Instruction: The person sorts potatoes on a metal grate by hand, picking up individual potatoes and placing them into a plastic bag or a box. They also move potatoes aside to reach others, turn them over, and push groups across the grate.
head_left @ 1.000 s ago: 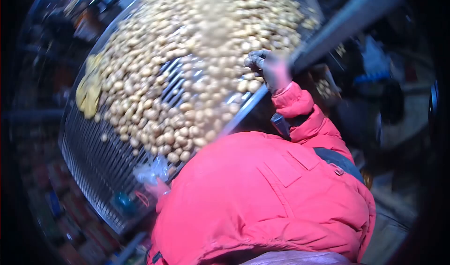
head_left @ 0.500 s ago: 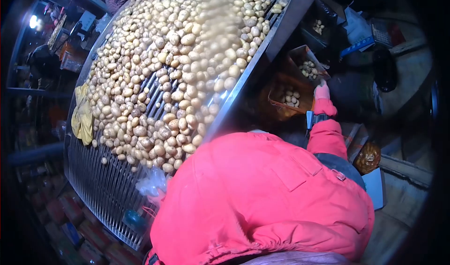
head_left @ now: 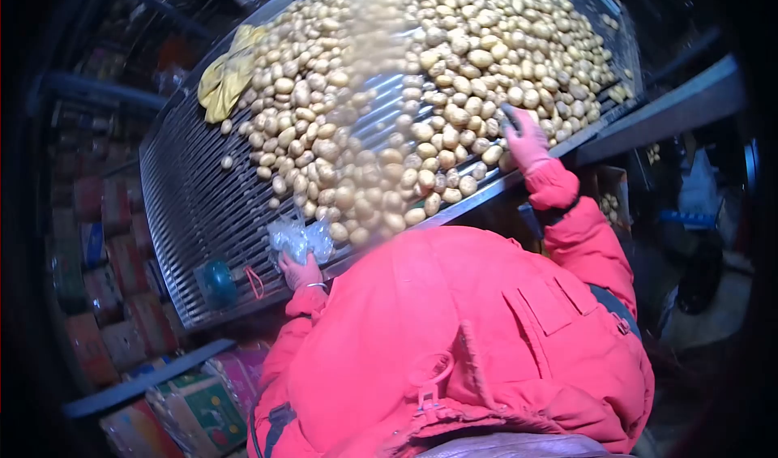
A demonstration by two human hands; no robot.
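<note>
A broad heap of potatoes (head_left: 462, 117) lies on a slatted metal table (head_left: 190, 190). My right hand (head_left: 528, 140), in a pink glove, is over the near right edge of the heap. Its fingers are bent around a small dark thing (head_left: 509, 117) that I cannot make out. At the table's near left edge, my left hand (head_left: 300, 270) is closed on a crumpled clear plastic bag (head_left: 298, 239). Left of that hand lie a pink loop (head_left: 254, 283) and a teal round object (head_left: 218, 283).
A yellow cloth (head_left: 228, 77) lies on the table's far left edge. A metal rail (head_left: 664, 113) runs along the right. Below right, a box (head_left: 613, 190) holds potatoes. Stacked cartons (head_left: 198, 409) stand at the lower left.
My view has turned to the right. My right hand has come up from the boxes below the table to the potato heap. The left hand, mostly hidden before, now shows at the plastic bag.
</note>
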